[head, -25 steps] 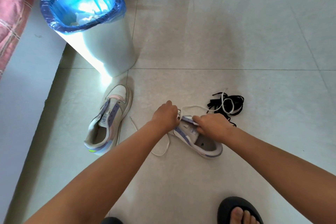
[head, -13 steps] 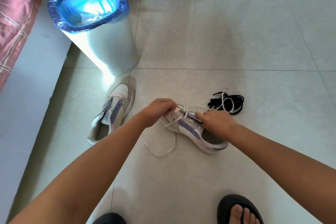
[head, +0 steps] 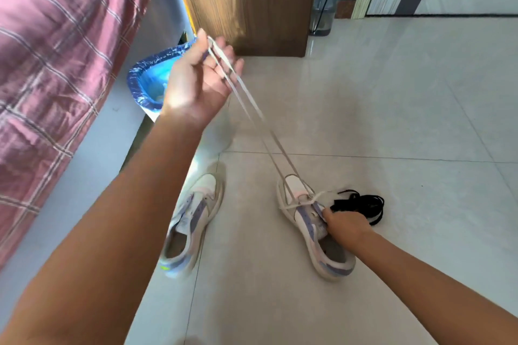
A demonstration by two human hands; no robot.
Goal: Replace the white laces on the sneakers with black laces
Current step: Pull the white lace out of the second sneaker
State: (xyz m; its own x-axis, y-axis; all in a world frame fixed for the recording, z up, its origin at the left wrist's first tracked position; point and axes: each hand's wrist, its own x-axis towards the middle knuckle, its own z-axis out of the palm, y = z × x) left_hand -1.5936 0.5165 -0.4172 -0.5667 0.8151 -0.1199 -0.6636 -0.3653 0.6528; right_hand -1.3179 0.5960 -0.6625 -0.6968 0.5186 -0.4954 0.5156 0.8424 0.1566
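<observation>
Bin [head: 145, 87] at 10 o'clock, blue liner, contents unclear. Left hand [head: 201, 78] pinches white lace [head: 252, 109], taut from right sneaker [head: 311, 227]; right hand [head: 346, 225] grips its tongue. Black laces [head: 361, 204] just beside, other sneaker [head: 193, 218] at 7 o'clock

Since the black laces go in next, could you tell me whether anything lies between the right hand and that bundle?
Nothing visible does. The right hand holds the sneaker at its tongue, and the black laces lie on bare floor just beyond its knuckles.

Bin [head: 145, 84] mostly hidden behind left hand [head: 200, 78].
</observation>
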